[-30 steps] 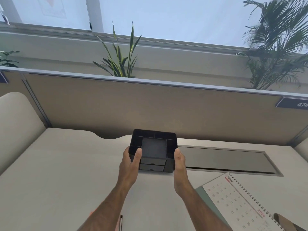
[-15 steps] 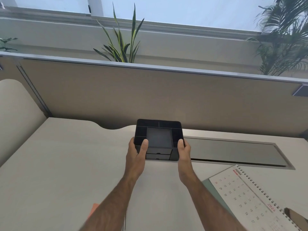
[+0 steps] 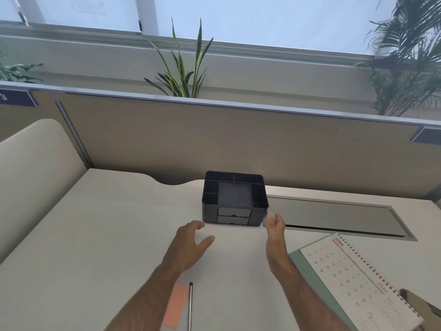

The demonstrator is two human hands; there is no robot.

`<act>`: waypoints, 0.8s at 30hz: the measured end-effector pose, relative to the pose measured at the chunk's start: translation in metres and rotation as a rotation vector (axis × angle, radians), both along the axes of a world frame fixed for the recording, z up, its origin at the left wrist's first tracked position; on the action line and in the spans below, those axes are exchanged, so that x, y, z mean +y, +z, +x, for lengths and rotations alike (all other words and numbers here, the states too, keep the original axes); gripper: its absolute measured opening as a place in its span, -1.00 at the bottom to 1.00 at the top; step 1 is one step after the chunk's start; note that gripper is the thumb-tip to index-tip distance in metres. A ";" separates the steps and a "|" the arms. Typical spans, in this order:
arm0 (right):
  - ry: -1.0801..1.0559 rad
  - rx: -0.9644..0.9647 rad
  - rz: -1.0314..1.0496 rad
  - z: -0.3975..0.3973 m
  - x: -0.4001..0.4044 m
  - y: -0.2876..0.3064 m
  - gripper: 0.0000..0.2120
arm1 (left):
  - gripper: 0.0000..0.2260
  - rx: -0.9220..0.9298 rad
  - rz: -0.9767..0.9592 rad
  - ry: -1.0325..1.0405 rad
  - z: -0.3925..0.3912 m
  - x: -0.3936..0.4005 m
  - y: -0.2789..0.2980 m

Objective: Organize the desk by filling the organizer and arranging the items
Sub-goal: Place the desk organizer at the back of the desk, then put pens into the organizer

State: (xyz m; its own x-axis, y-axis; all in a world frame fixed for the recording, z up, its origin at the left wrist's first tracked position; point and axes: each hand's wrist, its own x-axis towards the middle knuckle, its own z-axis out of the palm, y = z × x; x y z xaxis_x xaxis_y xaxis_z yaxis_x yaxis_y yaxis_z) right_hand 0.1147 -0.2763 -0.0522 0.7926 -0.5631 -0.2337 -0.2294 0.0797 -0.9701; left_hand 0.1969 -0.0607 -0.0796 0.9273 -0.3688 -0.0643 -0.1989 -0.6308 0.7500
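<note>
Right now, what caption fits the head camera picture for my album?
Both open hands, left and right, hover near the empty black organizer on the desk, beside a June calendar.

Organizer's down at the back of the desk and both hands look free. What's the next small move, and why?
Probably bring the left hand back to the pen lying near the front edge and pick it up. The organizer stands on the desk with the compartments that show looking empty, both hands are open and off it, and the pen lies closest to the left hand.
</note>
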 end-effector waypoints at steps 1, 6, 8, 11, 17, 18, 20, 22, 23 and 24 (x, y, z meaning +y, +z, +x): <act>0.007 0.012 -0.013 -0.009 0.004 0.000 -0.11 | -0.65 -0.054 0.047 -0.091 -0.005 0.010 -0.005; 0.033 0.045 -0.076 -0.049 0.019 -0.007 -0.19 | -0.76 -0.191 0.223 -0.579 -0.035 0.048 -0.011; 0.049 0.054 -0.107 -0.062 0.024 -0.007 -0.24 | -0.76 -0.234 0.321 -0.709 -0.044 0.053 -0.008; 0.062 0.076 -0.144 -0.076 0.032 -0.005 -0.25 | -0.70 -0.245 0.447 -0.818 -0.050 0.060 -0.007; 0.091 0.129 -0.218 -0.094 0.045 -0.006 -0.06 | -0.61 -0.266 0.561 -0.897 -0.054 0.071 -0.010; 0.103 0.133 -0.224 -0.097 0.046 -0.005 -0.09 | -0.63 -0.279 0.569 -0.891 -0.054 0.072 -0.011; 0.121 0.139 -0.228 -0.101 0.047 -0.005 -0.18 | -0.72 -0.353 0.538 -0.876 -0.055 0.074 -0.013; 0.132 0.153 -0.226 -0.104 0.047 -0.006 -0.27 | -0.85 -0.467 0.498 -0.866 -0.056 0.073 -0.017; 0.133 0.159 -0.231 -0.105 0.047 -0.007 -0.31 | -0.92 -0.526 0.492 -0.869 -0.058 0.071 -0.018; 0.131 0.162 -0.236 -0.106 0.047 -0.008 -0.32 | -0.94 -0.572 0.509 -0.867 -0.061 0.069 -0.018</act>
